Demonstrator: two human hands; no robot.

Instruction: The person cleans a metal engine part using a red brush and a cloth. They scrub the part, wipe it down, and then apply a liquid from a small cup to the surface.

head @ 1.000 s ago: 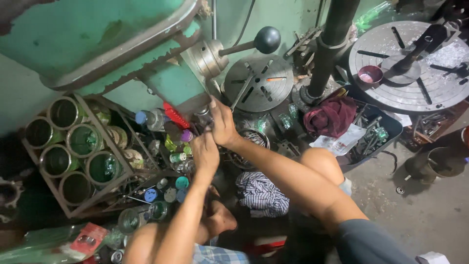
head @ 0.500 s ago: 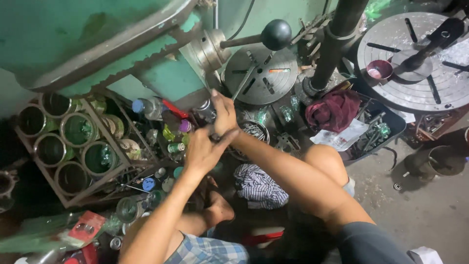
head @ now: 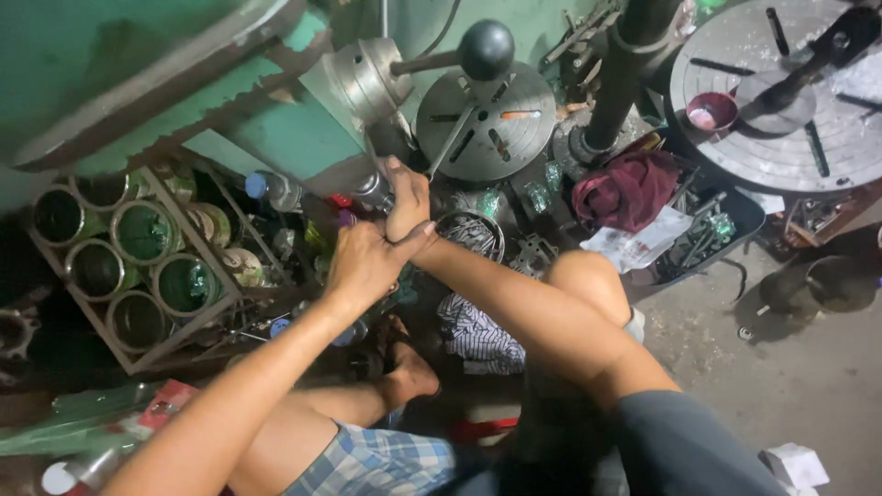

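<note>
Where both hands [head: 386, 234] meet under the green machine [head: 276, 129], their grasp hidden.

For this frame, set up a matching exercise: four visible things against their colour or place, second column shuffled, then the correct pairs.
Things:
1. round ball knob on the machine lever
2. crumpled cloth rag
3. small round bowl on the large slotted metal disc
4. wooden rack of round tins

Descriptions:
A. maroon, beside the dark column
B. far left, tins green inside
C. black, top centre
D. pink inside, upper right

Pairs: 1-C, 2-A, 3-D, 4-B
</note>
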